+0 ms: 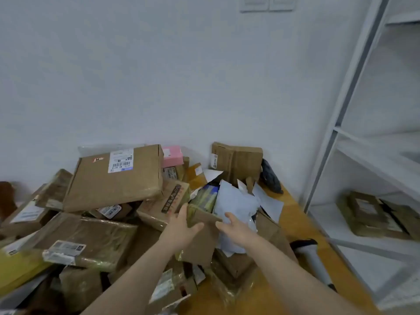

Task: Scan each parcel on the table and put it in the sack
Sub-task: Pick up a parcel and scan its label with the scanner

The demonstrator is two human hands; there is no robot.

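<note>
A heap of parcels covers the wooden table. My left hand grips the upper left corner of a small brown cardboard parcel in the middle of the heap, thumb on the near face and fingers behind. My right hand is at the parcel's right edge, fingers loosely spread, touching it in front of a pale blue poly mailer. The handheld scanner, with a grey handle and a black head, lies on the table to the right. No sack is in view.
A large flat box with a white label tops the heap at the left. A pink box and an upright carton stand by the wall. A yellow mailer lies near left. White shelving on the right holds parcels.
</note>
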